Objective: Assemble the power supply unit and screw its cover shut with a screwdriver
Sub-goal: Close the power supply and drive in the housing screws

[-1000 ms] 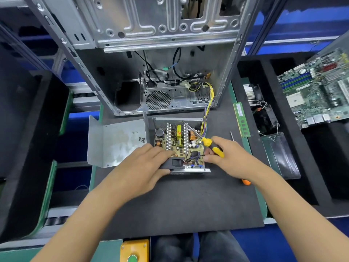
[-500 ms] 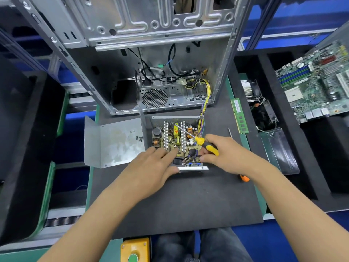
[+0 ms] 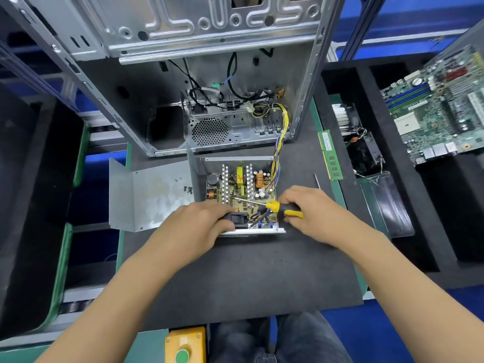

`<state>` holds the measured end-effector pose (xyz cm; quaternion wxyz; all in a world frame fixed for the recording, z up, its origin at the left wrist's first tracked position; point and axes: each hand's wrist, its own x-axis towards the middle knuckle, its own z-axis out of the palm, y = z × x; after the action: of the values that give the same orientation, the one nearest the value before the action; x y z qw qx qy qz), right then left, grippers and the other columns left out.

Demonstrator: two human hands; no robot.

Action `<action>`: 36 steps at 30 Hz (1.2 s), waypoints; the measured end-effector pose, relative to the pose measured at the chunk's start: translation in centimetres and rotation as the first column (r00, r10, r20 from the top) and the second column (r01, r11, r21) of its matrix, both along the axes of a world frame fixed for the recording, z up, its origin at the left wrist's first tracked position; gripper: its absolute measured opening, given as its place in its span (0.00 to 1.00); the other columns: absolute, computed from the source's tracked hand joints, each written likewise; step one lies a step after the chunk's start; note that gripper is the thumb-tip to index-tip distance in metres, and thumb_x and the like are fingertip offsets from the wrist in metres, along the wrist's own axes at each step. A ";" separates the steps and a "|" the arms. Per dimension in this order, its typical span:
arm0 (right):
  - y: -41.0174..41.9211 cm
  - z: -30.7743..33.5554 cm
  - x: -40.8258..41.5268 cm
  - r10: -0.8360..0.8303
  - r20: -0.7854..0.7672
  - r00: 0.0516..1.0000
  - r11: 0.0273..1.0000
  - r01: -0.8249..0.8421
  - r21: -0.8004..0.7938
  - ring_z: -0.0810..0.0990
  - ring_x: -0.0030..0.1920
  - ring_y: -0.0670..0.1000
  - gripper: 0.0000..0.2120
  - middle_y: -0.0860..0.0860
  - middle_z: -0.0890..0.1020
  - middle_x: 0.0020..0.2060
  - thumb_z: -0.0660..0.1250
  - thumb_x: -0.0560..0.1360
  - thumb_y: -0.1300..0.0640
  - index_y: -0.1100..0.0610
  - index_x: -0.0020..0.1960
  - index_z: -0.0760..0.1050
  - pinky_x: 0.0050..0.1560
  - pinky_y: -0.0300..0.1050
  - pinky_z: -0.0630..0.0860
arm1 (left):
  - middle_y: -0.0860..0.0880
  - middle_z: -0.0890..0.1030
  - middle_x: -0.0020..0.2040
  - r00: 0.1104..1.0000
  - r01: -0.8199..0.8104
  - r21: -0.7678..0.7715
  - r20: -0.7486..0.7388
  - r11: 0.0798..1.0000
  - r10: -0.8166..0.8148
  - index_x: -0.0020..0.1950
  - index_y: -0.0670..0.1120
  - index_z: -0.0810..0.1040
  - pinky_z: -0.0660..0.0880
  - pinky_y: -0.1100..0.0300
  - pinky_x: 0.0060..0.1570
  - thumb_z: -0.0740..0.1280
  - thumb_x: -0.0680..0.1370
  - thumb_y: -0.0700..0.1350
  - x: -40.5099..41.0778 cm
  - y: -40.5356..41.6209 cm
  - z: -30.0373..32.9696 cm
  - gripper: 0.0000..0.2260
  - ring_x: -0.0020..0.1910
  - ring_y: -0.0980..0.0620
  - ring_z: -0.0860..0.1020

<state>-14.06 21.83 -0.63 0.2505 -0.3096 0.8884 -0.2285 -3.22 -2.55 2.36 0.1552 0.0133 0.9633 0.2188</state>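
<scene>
Head view, looking down at dark grey foam work mat (image 3: 235,279). Open grey sheet-metal power supply unit (image 3: 237,195) at mat centre, lid off, green-brown circuit board with heatsinks, coils and capacitors exposed. Left hand (image 3: 193,226) on unit's near-left corner, fingers curled around black socket block (image 3: 237,218) at front edge, gripping it. Right hand (image 3: 311,213) wrapped around yellow-and-black screwdriver (image 3: 272,205), handle in curled fingers, metal shaft angled left over board, tip near board middle; tip contact unclear. Bent grey metal cover (image 3: 146,197) flat on mat just left of unit, touching its left wall, not yet fitted. Few small black screws (image 3: 188,189) loose on cover's right part. Bundle of yellow, black and purple wires (image 3: 281,132) from unit's far-right corner up into open silver computer case (image 3: 209,74) standing behind unit. Green memory stick (image 3: 329,155) on mat's right edge, well apart from unit. Thin metal rod (image 3: 317,180) on mat near right hand. Black cooler fan (image 3: 364,148) in black foam tray right of mat, green motherboard (image 3: 434,111) propped further right. Yellow button box with green button (image 3: 184,344) at near edge.
</scene>
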 end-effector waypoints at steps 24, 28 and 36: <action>0.1 -0.4 -0.1 -0.198 0.119 0.973 0.969 0.213 -0.127 0.69 0.35 0.47 0.11 0.48 0.79 0.37 0.74 0.75 0.54 0.49 0.42 0.71 0.35 0.37 0.67 | 0.52 0.79 0.51 0.995 0.100 0.035 -0.008 0.994 -0.099 0.61 0.48 0.79 0.73 0.50 0.53 0.62 0.83 0.51 -0.2 -0.3 0.0 0.12 0.53 0.47 0.77; -0.1 -0.3 0.0 -0.197 0.103 0.975 0.969 0.209 -0.127 0.69 0.35 0.46 0.09 0.48 0.78 0.36 0.74 0.75 0.54 0.50 0.43 0.73 0.35 0.39 0.67 | 0.56 0.77 0.49 0.994 0.094 0.064 0.051 0.994 -0.097 0.60 0.51 0.79 0.73 0.53 0.52 0.62 0.83 0.53 -1.0 -0.4 -0.2 0.11 0.51 0.49 0.76; -0.2 -0.2 0.0 -0.218 0.153 0.964 0.959 0.240 -0.148 0.75 0.41 0.54 0.11 0.48 0.82 0.41 0.74 0.74 0.55 0.48 0.41 0.72 0.44 0.48 0.75 | 0.50 0.79 0.56 0.987 0.147 0.066 -0.078 0.987 -0.142 0.70 0.48 0.74 0.75 0.51 0.52 0.70 0.79 0.52 1.0 -0.6 -1.8 0.20 0.54 0.45 0.78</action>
<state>-14.07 21.62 -0.86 0.2554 -0.2081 0.8772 -0.3492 -2.19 -3.15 0.58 0.1346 0.0969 0.9563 0.2409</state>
